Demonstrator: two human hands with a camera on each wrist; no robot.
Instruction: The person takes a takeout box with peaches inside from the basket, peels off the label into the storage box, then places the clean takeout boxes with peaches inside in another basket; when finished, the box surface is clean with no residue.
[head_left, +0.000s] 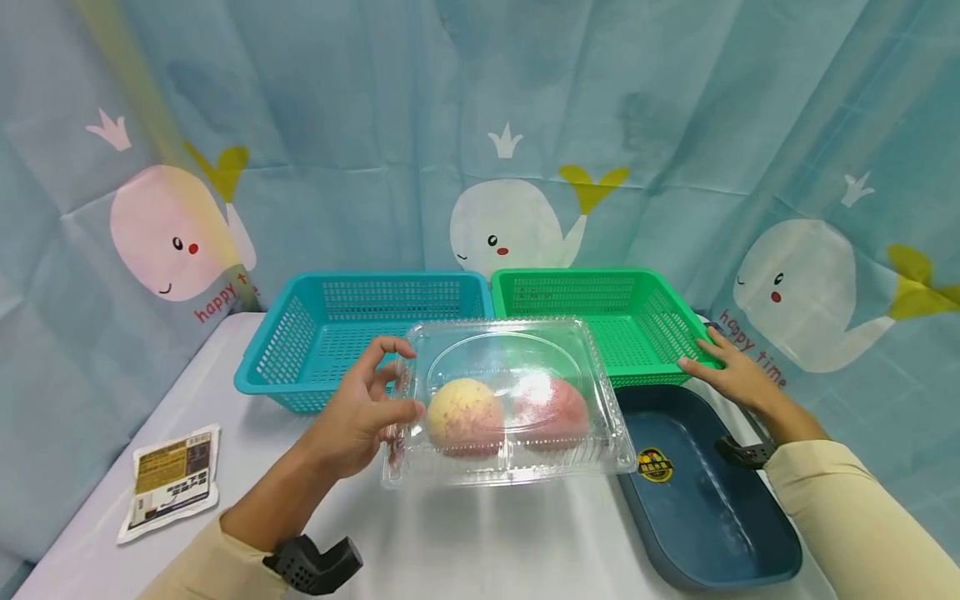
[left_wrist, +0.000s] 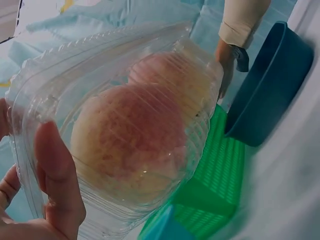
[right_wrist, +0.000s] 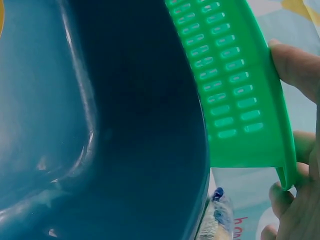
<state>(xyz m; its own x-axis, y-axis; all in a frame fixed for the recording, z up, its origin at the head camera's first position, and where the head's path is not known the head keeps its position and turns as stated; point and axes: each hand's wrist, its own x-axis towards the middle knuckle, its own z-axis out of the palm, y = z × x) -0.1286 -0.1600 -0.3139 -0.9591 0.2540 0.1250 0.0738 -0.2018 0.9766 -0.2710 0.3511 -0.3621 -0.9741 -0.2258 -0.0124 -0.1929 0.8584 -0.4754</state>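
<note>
My left hand point(head_left: 356, 412) holds a clear plastic clamshell box point(head_left: 457, 354) by its left edge, thumb in front and fingers behind. Inside the raised box lie two round peach-like fruits, one yellow and pink point(head_left: 463, 414), the other pinker point(head_left: 551, 410). The left wrist view shows the thumb point(left_wrist: 55, 155) pressed against the plastic, with the fruits point(left_wrist: 135, 135) close behind it. At the front right corner of the green basket point(head_left: 626, 333), my right hand point(head_left: 738, 375) grips the rim. In the right wrist view its thumb point(right_wrist: 295, 67) and fingers lie around that green corner.
A blue basket point(head_left: 281, 387) stands left of the green one. In front of the green basket sits a dark blue basin point(head_left: 697, 500) with a sticker. A flat printed packet point(head_left: 171, 479) lies at the left on the white table point(head_left: 465, 550). A whale-print curtain point(head_left: 360, 108) hangs behind.
</note>
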